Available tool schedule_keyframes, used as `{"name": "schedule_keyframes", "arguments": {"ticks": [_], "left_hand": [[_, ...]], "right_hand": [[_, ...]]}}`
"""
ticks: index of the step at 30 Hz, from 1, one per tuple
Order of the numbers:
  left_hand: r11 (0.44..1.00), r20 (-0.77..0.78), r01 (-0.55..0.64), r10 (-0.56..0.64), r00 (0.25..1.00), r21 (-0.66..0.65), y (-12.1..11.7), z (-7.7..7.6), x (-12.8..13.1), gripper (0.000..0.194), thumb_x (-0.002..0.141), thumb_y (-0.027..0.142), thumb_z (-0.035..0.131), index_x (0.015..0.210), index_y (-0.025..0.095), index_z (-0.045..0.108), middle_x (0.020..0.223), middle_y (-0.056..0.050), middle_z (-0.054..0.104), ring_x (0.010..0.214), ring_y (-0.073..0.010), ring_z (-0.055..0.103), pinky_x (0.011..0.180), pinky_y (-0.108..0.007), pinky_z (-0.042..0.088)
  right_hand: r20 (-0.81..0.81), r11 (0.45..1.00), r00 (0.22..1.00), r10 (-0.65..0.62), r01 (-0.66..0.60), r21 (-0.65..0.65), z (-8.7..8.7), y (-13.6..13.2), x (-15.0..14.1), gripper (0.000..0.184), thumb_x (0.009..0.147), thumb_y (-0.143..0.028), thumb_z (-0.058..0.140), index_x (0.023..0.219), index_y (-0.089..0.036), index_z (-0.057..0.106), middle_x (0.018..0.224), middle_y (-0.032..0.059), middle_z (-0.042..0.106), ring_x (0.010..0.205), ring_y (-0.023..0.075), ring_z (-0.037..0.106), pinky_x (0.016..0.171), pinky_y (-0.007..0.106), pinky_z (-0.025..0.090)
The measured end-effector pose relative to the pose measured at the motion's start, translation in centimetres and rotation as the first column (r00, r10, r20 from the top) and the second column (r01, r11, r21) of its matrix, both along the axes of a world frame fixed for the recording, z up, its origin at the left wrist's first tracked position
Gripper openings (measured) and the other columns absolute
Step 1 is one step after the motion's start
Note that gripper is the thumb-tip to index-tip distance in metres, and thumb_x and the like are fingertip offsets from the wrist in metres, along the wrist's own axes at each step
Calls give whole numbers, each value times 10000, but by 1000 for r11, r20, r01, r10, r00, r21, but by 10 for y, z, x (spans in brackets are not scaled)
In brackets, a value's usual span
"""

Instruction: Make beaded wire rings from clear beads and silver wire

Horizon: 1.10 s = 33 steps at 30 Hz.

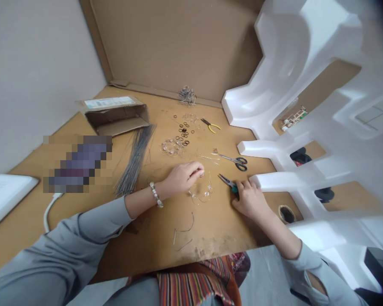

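My left hand (182,176) rests on the brown table (92,221) with its fingers pinched on one end of a loop of clear beads on wire (201,192). A beaded bracelet circles that wrist. My right hand (249,198) is closed around the teal handles of small pliers (228,182), whose jaws point left toward the bead loop and lie just above the tabletop. Two bent pieces of wire (183,236) lie nearer to me.
Black-handled scissors (234,160), yellow-handled pliers (211,125), black rings (183,131), a pile of clear beads (171,146) and a bundle of straight wires (134,159) lie beyond. An open cardboard box (116,114) sits at left, white foam packing (306,110) at right.
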<state>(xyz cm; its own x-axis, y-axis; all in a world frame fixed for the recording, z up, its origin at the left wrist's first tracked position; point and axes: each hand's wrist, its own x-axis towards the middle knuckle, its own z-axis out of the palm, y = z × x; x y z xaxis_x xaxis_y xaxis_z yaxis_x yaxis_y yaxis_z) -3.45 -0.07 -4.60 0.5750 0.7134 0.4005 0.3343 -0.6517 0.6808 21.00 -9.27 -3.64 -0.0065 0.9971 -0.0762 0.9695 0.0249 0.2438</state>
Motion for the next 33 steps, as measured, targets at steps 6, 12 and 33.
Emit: {"name": "schedule_keyframes", "arguments": {"ticks": [6, 12, 33], "left_hand": [[990, 108, 70, -57, 993, -121, -4, 6, -1, 164, 896, 267, 412, 837, 161, 523, 697, 13, 554, 615, -92, 495, 576, -211, 369], [984, 137, 109, -90, 987, -139, -5, 7, -1, 174, 907, 257, 388, 850, 160, 521, 749, -1, 571, 666, -101, 507, 634, -233, 391], [965, -83, 21, 1, 997, 261, -10, 3, 4, 174, 918, 225, 384, 843, 159, 527, 746, -9, 620, 644, -117, 557, 605, -236, 391]], "right_hand": [[-130, 996, 989, 67, -58, 72, 11, -4, 16, 530, 707, -238, 492, 1203, -55, 522, 971, 158, 627, 919, 269, 567, 822, 352, 422], [-526, 981, 850, 40, -133, -141, 61, -7, 22, 602, 696, -214, 479, 1297, -196, 469, 940, 40, 662, 744, 159, 614, 723, 276, 469], [-281, 899, 860, 427, -438, 26, 100, -10, -3, 465, 709, -188, 505, 1171, -156, 554, 952, 101, 648, 871, 230, 577, 786, 361, 428]]}}
